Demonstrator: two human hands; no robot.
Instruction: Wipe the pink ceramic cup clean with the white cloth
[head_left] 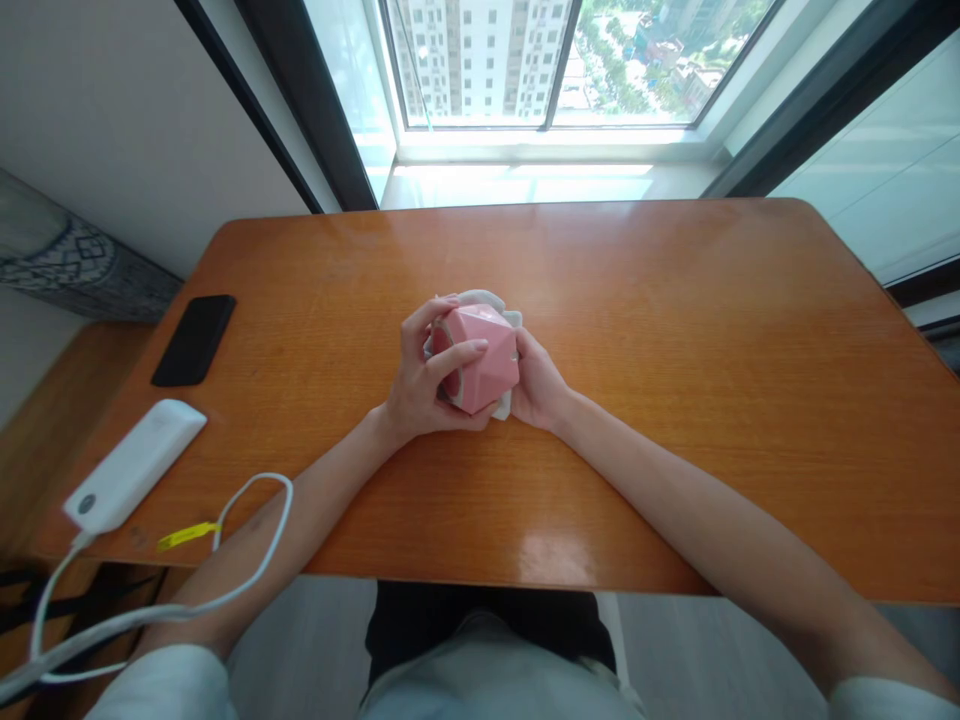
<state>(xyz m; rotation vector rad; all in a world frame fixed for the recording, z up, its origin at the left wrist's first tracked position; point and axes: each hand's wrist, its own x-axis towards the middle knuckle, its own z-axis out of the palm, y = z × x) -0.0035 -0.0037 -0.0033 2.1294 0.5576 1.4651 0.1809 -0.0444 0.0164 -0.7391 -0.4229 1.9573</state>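
Note:
A glossy pink faceted object (491,365), like a small cup or pot, is held over the middle of the wooden table. A rounded, pale-edged part of it faces left; its exact kind is unclear. My left hand (420,375) is closed round its left side, with fingers spread across the top and front. A white cloth (484,298) shows behind and below the pink object. My right hand (538,383) is closed at the right side, against the cloth and the object. Most of its fingers are hidden underneath.
On the left of the wooden table (712,400) lie a black phone (193,340) and a white power bank (135,466). A white cable (277,540) with a yellow tag (187,536) loops over my left forearm. Beyond the table's far edge is a window (547,70).

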